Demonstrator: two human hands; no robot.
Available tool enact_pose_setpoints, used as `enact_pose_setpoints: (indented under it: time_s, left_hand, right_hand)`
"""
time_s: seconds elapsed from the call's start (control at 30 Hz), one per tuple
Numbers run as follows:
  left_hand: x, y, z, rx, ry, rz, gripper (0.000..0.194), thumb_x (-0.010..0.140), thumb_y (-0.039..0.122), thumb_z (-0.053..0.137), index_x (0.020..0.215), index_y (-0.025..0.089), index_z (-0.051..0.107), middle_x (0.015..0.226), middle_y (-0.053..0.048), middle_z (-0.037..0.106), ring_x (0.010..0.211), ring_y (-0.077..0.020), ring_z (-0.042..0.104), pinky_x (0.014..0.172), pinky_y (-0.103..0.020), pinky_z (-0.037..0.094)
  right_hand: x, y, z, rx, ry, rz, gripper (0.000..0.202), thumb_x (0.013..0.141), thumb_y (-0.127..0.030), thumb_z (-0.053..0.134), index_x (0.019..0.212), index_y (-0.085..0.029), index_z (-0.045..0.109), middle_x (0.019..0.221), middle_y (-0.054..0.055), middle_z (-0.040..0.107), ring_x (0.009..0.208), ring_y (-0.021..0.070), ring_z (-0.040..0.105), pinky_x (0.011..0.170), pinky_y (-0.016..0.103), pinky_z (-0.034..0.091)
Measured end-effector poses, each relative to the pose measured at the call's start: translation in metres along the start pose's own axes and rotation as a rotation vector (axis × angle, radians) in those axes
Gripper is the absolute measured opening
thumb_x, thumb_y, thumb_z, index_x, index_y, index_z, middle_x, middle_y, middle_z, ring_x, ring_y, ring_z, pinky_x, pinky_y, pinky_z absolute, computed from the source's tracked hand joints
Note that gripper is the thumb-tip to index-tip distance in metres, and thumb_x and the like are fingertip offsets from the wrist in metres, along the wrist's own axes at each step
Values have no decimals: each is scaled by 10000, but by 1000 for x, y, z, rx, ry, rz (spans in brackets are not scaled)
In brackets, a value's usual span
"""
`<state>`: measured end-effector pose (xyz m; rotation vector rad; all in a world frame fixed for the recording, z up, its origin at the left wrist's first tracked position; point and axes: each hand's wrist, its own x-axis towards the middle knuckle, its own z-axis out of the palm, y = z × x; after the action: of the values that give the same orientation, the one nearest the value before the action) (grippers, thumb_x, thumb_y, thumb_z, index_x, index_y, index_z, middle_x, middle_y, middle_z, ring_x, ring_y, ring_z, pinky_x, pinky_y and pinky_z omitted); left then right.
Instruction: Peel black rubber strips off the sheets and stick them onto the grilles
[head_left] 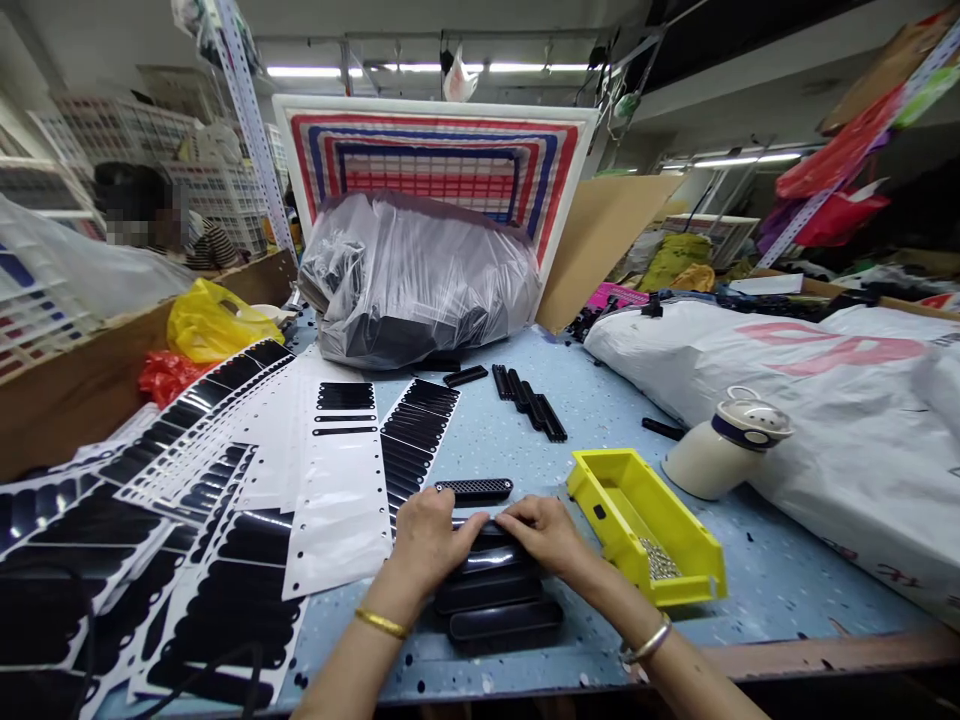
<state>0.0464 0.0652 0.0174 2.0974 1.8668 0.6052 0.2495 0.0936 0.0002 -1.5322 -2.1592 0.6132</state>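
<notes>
My left hand (pixel 431 535) and my right hand (pixel 551 535) meet over a stack of black, glossy oblong plastic pieces (pixel 491 590) near the table's front edge. Both are closed on the ends of the far piece, thumbs on its top; the fingers hide much of it. Just beyond them lies a black oblong piece with a textured face and a hole at each end (pixel 480 489). To the left, a white backing sheet (pixel 341 520) carries a few black adhesive strips (pixel 345 397). A yellow bin (pixel 637 500) with small metal parts (pixel 660 560) stands right of my right hand.
More sheets of black strips (pixel 247 590) spread over the left side. Several black pieces (pixel 529 400) lie farther back, before a large grey plastic bag (pixel 427 280). A cream bottle (pixel 716 455) and white sacks (pixel 750 350) occupy the right. A person (pixel 214 240) is at far left.
</notes>
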Motion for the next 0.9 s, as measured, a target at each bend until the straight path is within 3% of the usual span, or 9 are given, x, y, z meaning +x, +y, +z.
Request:
enact_pose_setpoints:
  time_s: [0.1, 0.3, 0.43, 0.57, 0.73, 0.83, 0.9]
  left_hand:
    - [6, 4, 10, 12, -49, -55, 454, 804, 587, 644, 876, 151, 744, 893, -139, 725, 896, -306, 673, 781, -352, 471]
    - [5, -9, 15, -124, -34, -105, 271, 834, 422, 659, 867, 187, 790, 866, -112, 741, 873, -273, 671, 777, -331, 450]
    - [3, -18, 10, -220, -26, -93, 198, 846, 316, 629, 861, 242, 812, 795, -48, 763, 793, -217, 673, 732, -281, 440]
    - [2, -27, 6, -268, -1, -149, 239, 826, 312, 616, 889, 186, 810, 683, -38, 734, 672, -196, 647, 637, -262, 417]
    - [-4, -33, 2, -281, -28, -138, 281, 796, 285, 589, 604, 160, 752, 564, -15, 677, 602, -169, 614, 577, -244, 383]
    - [-10, -38, -8, -268, -53, -98, 274, 763, 277, 615, 533, 169, 717, 519, -10, 657, 576, -171, 615, 571, -248, 399]
    - [-16, -47, -23, -255, -24, -102, 288, 809, 290, 565, 621, 173, 750, 597, -31, 704, 631, -196, 654, 608, -267, 441]
  right_hand:
    - [-1, 0, 5, 12, -14, -20, 320, 862, -364, 558, 712, -189, 778, 724, 73, 757, 702, 228, 654, 670, 319, 463]
    - [2, 4, 6, 41, -23, -18, 333, 867, -355, 557, 720, -166, 789, 736, 98, 759, 701, 229, 667, 663, 317, 462]
    - [1, 4, 4, 50, -29, -15, 338, 860, -350, 548, 706, -165, 785, 728, 95, 757, 703, 230, 667, 650, 311, 451]
    - [0, 2, 3, 50, -20, -19, 360, 860, -362, 529, 680, -164, 769, 719, 88, 749, 707, 228, 657, 659, 311, 440]
    - [1, -2, 2, 70, -17, -26, 344, 822, -354, 541, 585, -170, 707, 632, 46, 709, 619, 186, 619, 582, 269, 406]
    - [2, -3, -1, 78, 13, -28, 386, 790, -370, 529, 453, -188, 580, 475, 6, 588, 498, 158, 539, 499, 260, 347]
    - [1, -3, -6, 79, 74, -21, 440, 815, -402, 472, 422, -205, 491, 415, -11, 490, 456, 153, 489, 480, 265, 320]
